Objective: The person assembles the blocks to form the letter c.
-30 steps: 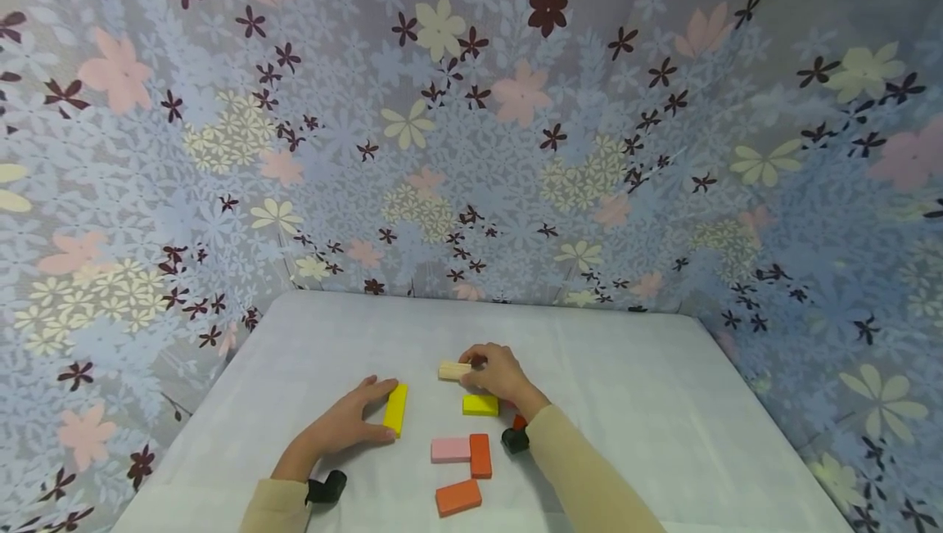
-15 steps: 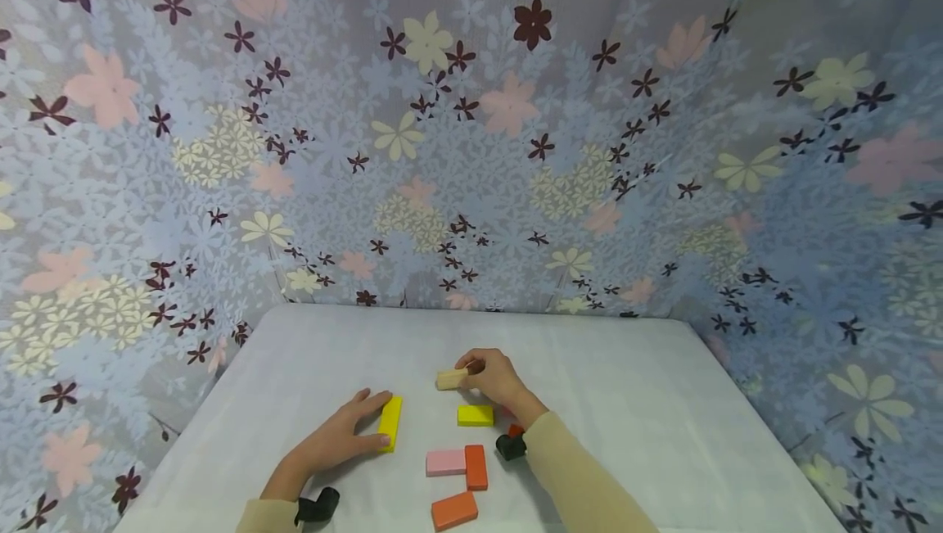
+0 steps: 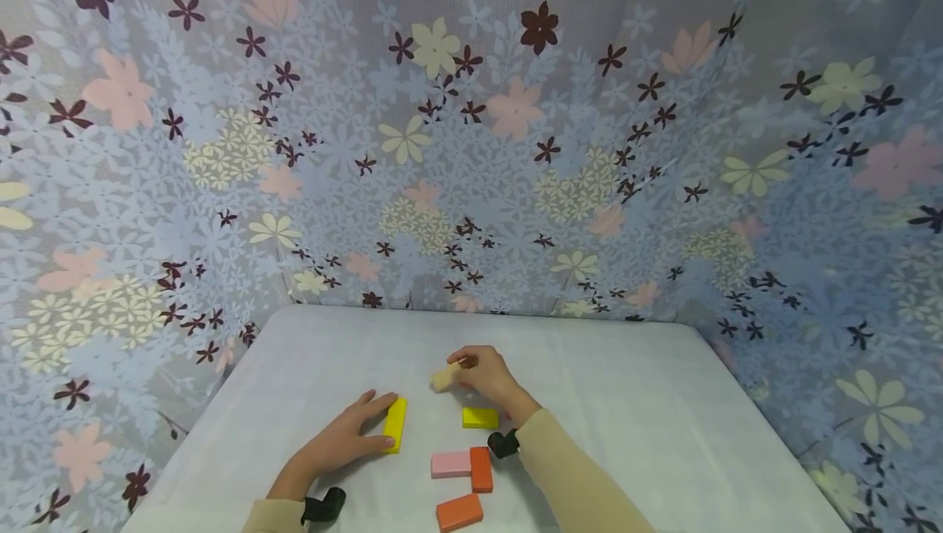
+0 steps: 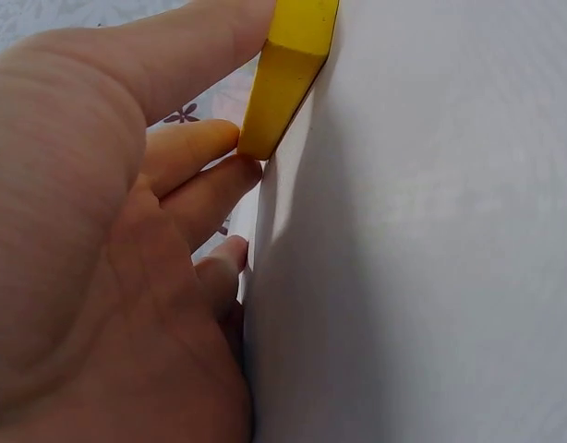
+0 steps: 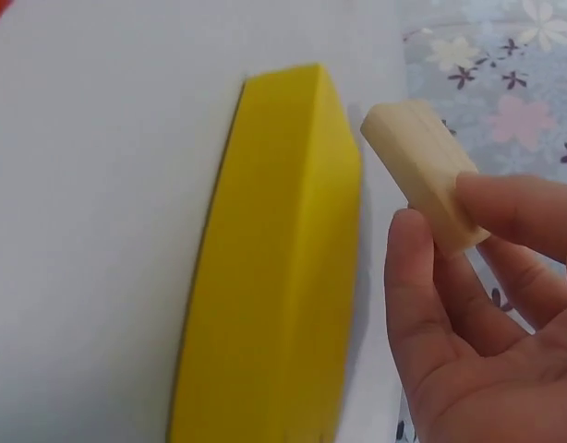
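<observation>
My right hand pinches a plain wooden block between thumb and fingertips; in the right wrist view the block is tilted, one end free. My left hand holds a long yellow block at its two ends, thumb at the near end and fingers at the far end. The left wrist view shows this yellow block standing on the white surface against the fingertips. Just below the right hand lies a shorter yellow block, which looms large in the right wrist view.
A pink block touches a red-orange upright block in front of the hands. Closer still lies an orange block. All rest on a white-covered table, with a flowered curtain behind.
The wooden block has shifted slightly left and turned from level to slanted in my right hand. The left hand stays at the long yellow block.
</observation>
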The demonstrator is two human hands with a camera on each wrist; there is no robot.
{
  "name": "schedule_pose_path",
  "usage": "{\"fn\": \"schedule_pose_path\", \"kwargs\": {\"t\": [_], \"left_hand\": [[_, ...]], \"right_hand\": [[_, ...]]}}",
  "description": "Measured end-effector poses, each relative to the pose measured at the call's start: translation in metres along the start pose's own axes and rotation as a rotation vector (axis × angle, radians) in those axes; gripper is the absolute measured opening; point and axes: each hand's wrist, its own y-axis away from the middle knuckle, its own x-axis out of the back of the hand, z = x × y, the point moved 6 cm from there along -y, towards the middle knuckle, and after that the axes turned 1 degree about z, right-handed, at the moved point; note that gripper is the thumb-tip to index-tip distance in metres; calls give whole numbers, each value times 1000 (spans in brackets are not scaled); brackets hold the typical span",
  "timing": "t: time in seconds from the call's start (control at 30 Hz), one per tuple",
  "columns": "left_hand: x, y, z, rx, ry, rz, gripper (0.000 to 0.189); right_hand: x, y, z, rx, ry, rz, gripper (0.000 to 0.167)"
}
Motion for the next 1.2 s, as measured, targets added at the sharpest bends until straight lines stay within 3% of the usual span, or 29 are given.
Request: {"fn": "schedule_pose_path", "kwargs": {"t": [0.23,0.43,0.77,0.93,1.2], "left_hand": [[-1,0,0,38,-12,10,80],[0,-1,1,26,-12,12,80],[-1,-2,-1,21,-12,10,81],[1,-2,-1,4,-3,13,81],[2,1,3,-4,9,-1,79]], "right_hand": [[-14,-10,0,-12,-12,-22,26],[-22,-15,-3,-52,-14,-23,28],[-39,-20,-16,-20,10,-55,37],[-48,-23,-21,-21,39,-46,42],[-60,-21,-27,24,154,-77,36]]}}
